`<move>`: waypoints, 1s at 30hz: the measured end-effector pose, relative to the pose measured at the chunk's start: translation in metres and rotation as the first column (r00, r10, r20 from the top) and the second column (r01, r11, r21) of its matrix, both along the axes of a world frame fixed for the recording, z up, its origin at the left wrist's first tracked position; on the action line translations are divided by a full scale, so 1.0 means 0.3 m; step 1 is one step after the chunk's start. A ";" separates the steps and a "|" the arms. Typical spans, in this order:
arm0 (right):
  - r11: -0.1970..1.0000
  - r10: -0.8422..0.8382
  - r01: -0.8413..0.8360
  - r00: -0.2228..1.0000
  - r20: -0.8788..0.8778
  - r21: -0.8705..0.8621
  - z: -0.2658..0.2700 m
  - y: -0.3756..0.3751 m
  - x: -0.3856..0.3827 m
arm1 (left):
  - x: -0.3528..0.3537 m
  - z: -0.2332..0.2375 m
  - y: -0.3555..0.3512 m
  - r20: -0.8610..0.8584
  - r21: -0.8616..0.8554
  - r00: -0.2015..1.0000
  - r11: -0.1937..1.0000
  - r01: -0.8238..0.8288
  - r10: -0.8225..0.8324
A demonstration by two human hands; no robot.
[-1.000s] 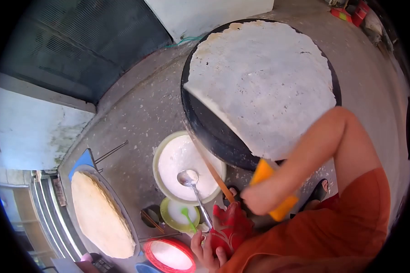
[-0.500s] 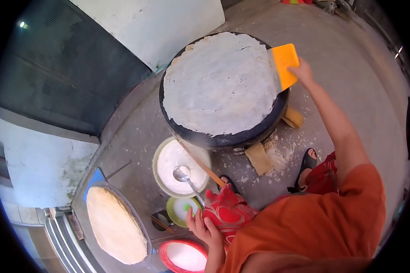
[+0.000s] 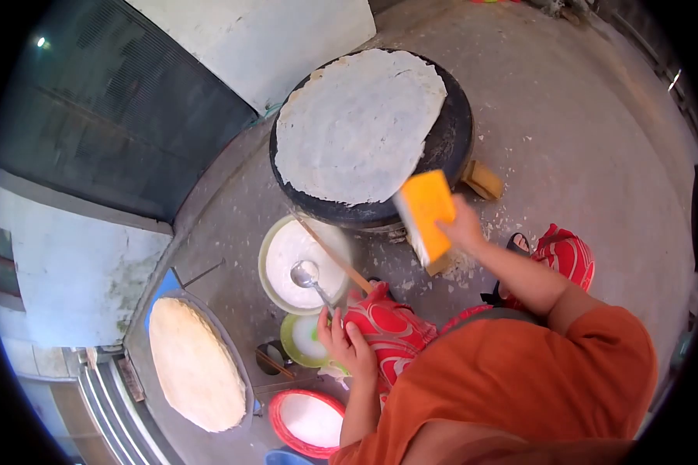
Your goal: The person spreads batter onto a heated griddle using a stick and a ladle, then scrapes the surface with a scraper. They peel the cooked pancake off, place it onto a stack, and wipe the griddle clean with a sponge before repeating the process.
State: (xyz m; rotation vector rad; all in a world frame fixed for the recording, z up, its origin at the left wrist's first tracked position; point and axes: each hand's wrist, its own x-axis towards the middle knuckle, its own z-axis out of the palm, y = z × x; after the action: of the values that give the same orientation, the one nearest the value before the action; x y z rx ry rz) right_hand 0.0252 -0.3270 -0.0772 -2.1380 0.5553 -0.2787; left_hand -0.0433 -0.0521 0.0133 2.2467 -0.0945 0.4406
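Observation:
My right hand point(image 3: 464, 225) is closed around a yellow-orange scraper point(image 3: 428, 213), held over the front right rim of a round black griddle point(image 3: 451, 124). A thin, wide, pale flatbread point(image 3: 357, 124) lies on the griddle, with dark bare surface along its right side. My left hand point(image 3: 350, 349) rests by my left knee with its fingers apart and nothing in it. Close to its fingertips is the handle of a metal ladle point(image 3: 305, 273), which sits in a large bowl of white batter point(image 3: 291, 252). A wooden stick point(image 3: 329, 254) leans across that bowl.
A stack of finished flatbreads point(image 3: 198, 364) lies at the lower left. Beside my left hand are a small green bowl point(image 3: 291, 341) and a red basin of white contents point(image 3: 312, 420). Crumbs and brown blocks point(image 3: 482, 180) are around the griddle's base. A white wall panel point(image 3: 287, 39) stands behind.
My right hand has drawn the scraper from the griddle's right edge toward me. The flatbread's right side no longer covers that part of the griddle. My left hand has barely moved.

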 end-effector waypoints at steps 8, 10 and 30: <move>0.742 0.546 -0.366 0.816 0.189 -0.561 0.170 -0.013 -0.025 | 0.032 0.000 -0.005 -0.075 -0.165 0.994 0.984 0.062 -0.075; 0.641 0.628 -0.377 0.759 0.174 -0.668 0.202 -0.063 0.010 | 0.074 -0.009 0.009 -0.063 -0.182 0.994 0.980 0.078 -0.091; 0.485 0.742 -0.392 0.657 0.131 -0.782 0.164 0.020 0.177 | 0.937 -0.223 -0.307 0.079 0.634 0.926 0.736 0.239 -0.369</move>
State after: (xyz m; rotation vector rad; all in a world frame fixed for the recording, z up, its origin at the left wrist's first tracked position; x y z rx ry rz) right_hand 0.0783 -0.3210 -0.0280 -2.6973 -0.7375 -0.6591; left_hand 0.2377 -0.1441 -0.0535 2.7436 -0.8184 0.5030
